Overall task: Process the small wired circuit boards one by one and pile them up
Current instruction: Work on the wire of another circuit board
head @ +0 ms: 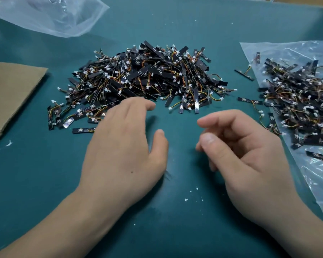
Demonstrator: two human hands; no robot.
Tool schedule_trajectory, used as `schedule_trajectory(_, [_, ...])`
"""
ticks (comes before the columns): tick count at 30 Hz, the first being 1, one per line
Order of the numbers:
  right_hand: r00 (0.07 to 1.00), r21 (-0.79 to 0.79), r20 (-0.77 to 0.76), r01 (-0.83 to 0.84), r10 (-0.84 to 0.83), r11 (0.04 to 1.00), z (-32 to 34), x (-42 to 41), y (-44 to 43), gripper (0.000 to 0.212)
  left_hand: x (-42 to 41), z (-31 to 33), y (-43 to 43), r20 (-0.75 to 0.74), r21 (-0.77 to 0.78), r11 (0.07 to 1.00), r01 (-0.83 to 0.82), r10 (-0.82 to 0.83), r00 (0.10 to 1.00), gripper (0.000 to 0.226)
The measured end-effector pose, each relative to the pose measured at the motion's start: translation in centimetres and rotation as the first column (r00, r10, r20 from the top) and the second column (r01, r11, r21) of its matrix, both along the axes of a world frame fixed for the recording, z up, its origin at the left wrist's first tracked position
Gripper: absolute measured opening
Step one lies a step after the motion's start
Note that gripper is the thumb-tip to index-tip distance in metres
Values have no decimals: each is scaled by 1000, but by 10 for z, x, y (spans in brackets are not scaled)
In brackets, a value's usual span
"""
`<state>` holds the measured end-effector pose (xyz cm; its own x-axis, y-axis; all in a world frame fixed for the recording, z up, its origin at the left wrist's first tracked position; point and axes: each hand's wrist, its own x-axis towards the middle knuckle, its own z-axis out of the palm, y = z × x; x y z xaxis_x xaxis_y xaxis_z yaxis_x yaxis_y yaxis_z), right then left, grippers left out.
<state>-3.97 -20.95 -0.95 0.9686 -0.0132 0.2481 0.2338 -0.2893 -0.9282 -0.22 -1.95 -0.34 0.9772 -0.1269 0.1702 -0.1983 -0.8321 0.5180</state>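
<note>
Teal mat [175, 220] is lying under both hands, and neither hand is holding anything. The left hand [123, 146] is hovering palm down with its fingers relaxed and nearly straight. The right hand [246, 151] is sitting beside it with its fingers loosely curled round nothing. The two are staying apart, with bare mat between their thumbs.

Judging by that, the person is between boards: one is done with and the next is not yet picked up. The big pile [147, 77] of small wired boards is spreading just beyond the left fingertips. Whether those fingertips are touching its front edge is hard to tell, since the hand is covering that spot.

A second heap [302, 105] is resting on a plastic bag [315, 183] to the outside of the right hand, near but not touching it. It is probably the supply, with the middle pile taking the finished ones, though nothing here is settling that.

A loose board [250, 101] is lying just past the right knuckles, and another [82, 130] just outside the left hand.

The next move is calling for one hand to pinch a single board free. The wires are tangling together, so a careless pull is likely dragging neighbours along.
</note>
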Motion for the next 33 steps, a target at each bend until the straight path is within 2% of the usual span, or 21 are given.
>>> schedule_trajectory(4, [1000,9,-7,28,-28,1000,2,1,-1,15,-3,3,-2,89,-142,988,62,-49,995,39])
schedule_trajectory(8, [1000,-1,-29,-2,2,1000,1,1,-1,13,-2,0,-2,-45,114,992,-59,65,997,65])
schedule_trajectory(10, [1000,-32,-28,-10,9,999,1,0,-1,11,-3,-3,-3,-41,121,992,-43,48,998,74])
schedule_trajectory(13, [1000,-60,-27,-10,8,998,2,0,-1,13,-4,-3,-3,19,32,999,11,-11,1000,75])
schedule_trajectory(17, [1000,-80,-28,-8,6,997,1,1,-2,11,-2,-2,-3,88,-213,975,69,-51,995,67])
schedule_trajectory(18, [999,-85,-31,-11,8,996,1,1,-2,12,-2,-2,-3,112,-205,977,52,-30,993,68])
schedule_trajectory(20, [999,-99,-35,-18,14,995,0,0,-2,12,0,-4,-1,125,-84,996,-40,50,991,76])
schedule_trajectory(23, [999,-109,-39,-21,17,994,1,0,-2,11,1,-7,-1,69,54,993,-109,105,992,79])
schedule_trajectory(28, [999,-143,-47,-30,23,989,1,0,-2,15,2,-10,0,74,57,995,-83,78,994,83])
schedule_trajectory(30, [998,-154,-52,-36,28,987,1,0,-1,15,2,-13,0,95,62,992,-113,107,990,91])
schedule_trajectory(33, [998,-162,-49,-42,34,986,0,0,0,10,2,-15,0,108,42,986,-163,158,982,93])
